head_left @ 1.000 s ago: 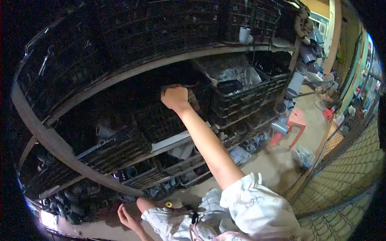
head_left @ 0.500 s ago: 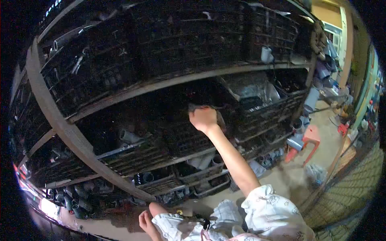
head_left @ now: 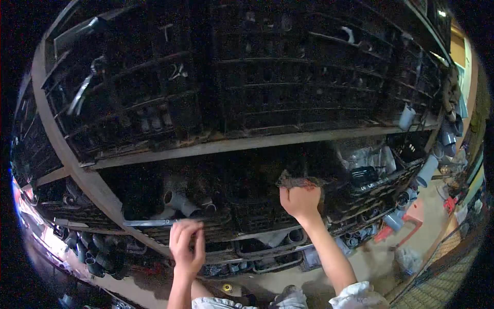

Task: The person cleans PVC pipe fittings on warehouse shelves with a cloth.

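My right hand (head_left: 301, 202) is closed in a fist at the front of a dark slatted crate on the middle shelf. It grips a dark, ragged-edged thing (head_left: 302, 181) with a reddish patch, perhaps a rag or a brush; its kind does not show clearly. My left hand (head_left: 186, 248) is raised in front of the same shelf, fingers loosely curved and thumb apart, with nothing visible in it. Just beyond it, grey pipe fittings (head_left: 181, 203) lie in a dark crate (head_left: 218, 229). Deep shadow hides the inside of the middle crate.
A metal shelf beam (head_left: 267, 142) runs above my hands, and an upright post (head_left: 54, 123) stands at left. A crate at right holds clear plastic bags (head_left: 373, 159). On the floor are a red stool (head_left: 411, 216) and a plastic bag (head_left: 409, 260).
My left hand has risen from beside my lap to the shelf front. The view has shifted, with my right hand still at the middle crate and the grey fittings now plainer.
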Available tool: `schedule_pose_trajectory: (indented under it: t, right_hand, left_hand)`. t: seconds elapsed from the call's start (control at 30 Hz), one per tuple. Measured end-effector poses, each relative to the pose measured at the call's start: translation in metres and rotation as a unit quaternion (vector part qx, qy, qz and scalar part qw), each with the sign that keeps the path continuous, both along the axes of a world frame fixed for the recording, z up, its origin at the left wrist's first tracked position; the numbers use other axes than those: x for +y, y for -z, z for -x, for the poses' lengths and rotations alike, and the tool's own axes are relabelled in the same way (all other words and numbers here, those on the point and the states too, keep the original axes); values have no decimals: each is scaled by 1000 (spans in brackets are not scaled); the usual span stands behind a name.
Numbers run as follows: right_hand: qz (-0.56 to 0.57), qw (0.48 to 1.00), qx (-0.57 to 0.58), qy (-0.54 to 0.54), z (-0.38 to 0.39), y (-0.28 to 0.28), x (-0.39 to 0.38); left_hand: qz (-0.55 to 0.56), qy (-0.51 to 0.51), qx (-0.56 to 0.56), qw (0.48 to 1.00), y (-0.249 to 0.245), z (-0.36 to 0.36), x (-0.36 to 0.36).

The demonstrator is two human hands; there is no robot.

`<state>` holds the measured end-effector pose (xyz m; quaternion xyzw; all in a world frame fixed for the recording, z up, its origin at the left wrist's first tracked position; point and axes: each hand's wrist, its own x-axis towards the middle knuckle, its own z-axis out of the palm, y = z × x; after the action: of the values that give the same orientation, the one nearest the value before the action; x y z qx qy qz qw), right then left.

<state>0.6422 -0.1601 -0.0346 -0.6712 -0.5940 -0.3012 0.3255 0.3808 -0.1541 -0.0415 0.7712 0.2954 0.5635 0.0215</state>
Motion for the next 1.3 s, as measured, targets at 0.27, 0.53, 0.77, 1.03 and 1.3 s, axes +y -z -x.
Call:
schedule_pose_trajectory:
  t: [0.27, 0.53, 0.77, 1.03, 1.3]
  right_hand:
    - [-61, 998, 7, -32, -4, 5, 9]
    - [-45, 997, -54, 40, -6, 25, 14]
    - [-91, 993, -69, 12, -8, 19, 15]
    - [-90, 992, 50, -66, -9, 8, 3]
    - [-98, 990, 75, -71, -8, 8, -2]
  left_hand:
    - [-239, -228, 90, 939, 35, -44, 69]
    - [-248, -220, 106, 938, 44, -40, 74]
    - [-238, -225, 108, 939, 46, -41, 71]
    - [-233, -236, 115, 936, 42, -49, 68]
    - [-114, -238, 169, 950, 34, -46, 52]
